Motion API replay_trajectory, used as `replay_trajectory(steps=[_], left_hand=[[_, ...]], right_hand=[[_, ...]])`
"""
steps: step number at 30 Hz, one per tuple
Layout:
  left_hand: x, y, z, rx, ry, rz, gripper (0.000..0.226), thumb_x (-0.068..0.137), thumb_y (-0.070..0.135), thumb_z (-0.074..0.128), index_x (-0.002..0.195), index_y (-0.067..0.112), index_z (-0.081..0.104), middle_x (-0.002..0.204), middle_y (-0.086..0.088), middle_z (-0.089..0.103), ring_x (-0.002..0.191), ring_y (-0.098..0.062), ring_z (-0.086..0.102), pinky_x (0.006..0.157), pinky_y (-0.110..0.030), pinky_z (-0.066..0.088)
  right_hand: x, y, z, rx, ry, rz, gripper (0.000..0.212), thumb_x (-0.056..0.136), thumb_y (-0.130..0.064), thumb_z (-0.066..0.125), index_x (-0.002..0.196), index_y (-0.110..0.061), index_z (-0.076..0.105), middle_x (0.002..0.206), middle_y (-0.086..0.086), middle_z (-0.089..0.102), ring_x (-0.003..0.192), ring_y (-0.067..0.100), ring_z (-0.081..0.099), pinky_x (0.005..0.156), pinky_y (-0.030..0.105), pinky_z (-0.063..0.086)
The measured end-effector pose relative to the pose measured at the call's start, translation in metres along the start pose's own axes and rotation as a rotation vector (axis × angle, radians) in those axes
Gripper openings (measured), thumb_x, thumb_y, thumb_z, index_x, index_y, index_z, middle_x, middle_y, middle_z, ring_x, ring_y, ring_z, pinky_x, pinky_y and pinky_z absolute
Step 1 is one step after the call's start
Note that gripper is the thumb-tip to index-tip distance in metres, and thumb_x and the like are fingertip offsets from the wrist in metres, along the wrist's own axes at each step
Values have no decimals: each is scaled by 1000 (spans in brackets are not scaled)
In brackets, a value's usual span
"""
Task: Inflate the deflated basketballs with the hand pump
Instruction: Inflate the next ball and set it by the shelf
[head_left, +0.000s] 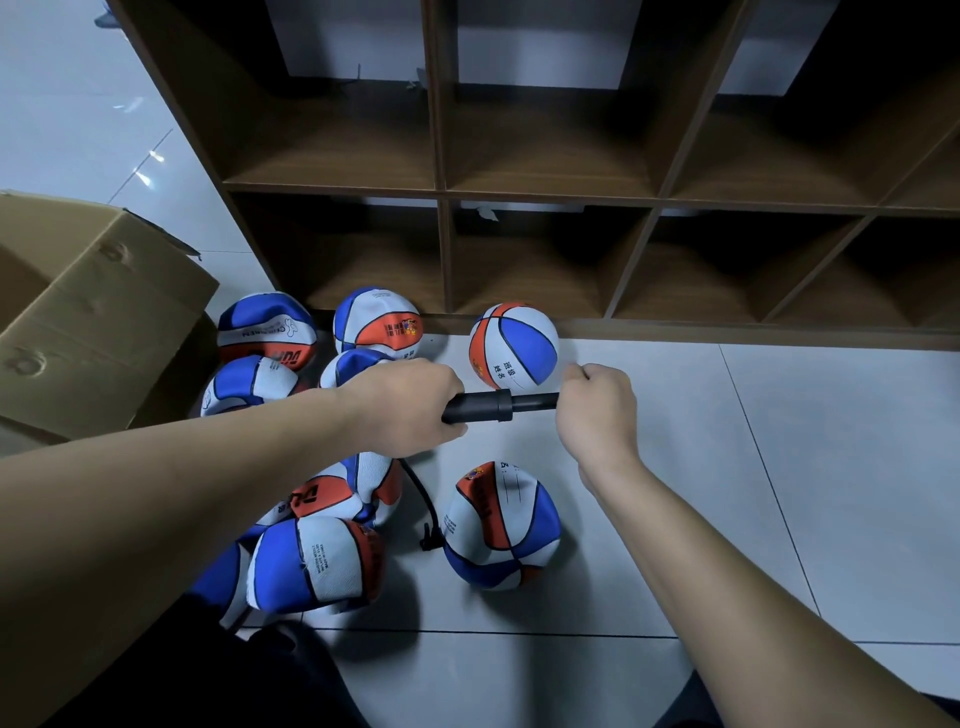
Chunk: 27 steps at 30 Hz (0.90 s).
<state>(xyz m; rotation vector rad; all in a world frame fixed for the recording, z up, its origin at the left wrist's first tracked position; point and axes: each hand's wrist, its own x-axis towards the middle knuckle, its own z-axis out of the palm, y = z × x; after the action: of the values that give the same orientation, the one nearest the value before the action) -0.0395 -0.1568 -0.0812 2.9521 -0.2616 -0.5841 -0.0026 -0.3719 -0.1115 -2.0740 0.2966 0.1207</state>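
A black hand pump (496, 406) lies level above the floor between my hands. My left hand (410, 408) grips its barrel. My right hand (597, 410) grips the handle end, with a short length of rod showing. A black hose (423, 501) runs down from the pump to a dented blue, white and orange basketball (501, 527) on the tiles. A round, full ball (514, 345) sits against the shelf base. Several crumpled flat balls (317, 564) lie to the left, partly hidden by my left arm.
A brown wooden cubby shelf (545, 192) with bare compartments stands straight ahead. An open cardboard box (98, 322) sits at the left. Pale floor tiles (753, 493) stretch to the right of my right arm.
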Motion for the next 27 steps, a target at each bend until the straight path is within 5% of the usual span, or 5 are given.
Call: replay_trajectory(steps=[13, 27], left_hand=[[0, 15, 3, 33, 16, 44, 29, 99, 50, 62, 83, 26, 59, 71, 3, 61, 66, -17, 61, 66, -38, 56], [3, 4, -5, -122, -68, 50, 34, 96, 49, 70, 76, 24, 57, 68, 2, 57, 61, -17, 55, 60, -36, 46]], right_hand=[[-21, -1, 24, -59, -80, -99, 45, 111, -26, 46, 68, -12, 45, 76, 9, 52, 65, 22, 46, 54, 34, 33], [2, -1, -7, -77, -142, -64, 43, 104, -22, 51, 64, -16, 35, 63, 3, 36, 61, 23, 31, 55, 34, 23]])
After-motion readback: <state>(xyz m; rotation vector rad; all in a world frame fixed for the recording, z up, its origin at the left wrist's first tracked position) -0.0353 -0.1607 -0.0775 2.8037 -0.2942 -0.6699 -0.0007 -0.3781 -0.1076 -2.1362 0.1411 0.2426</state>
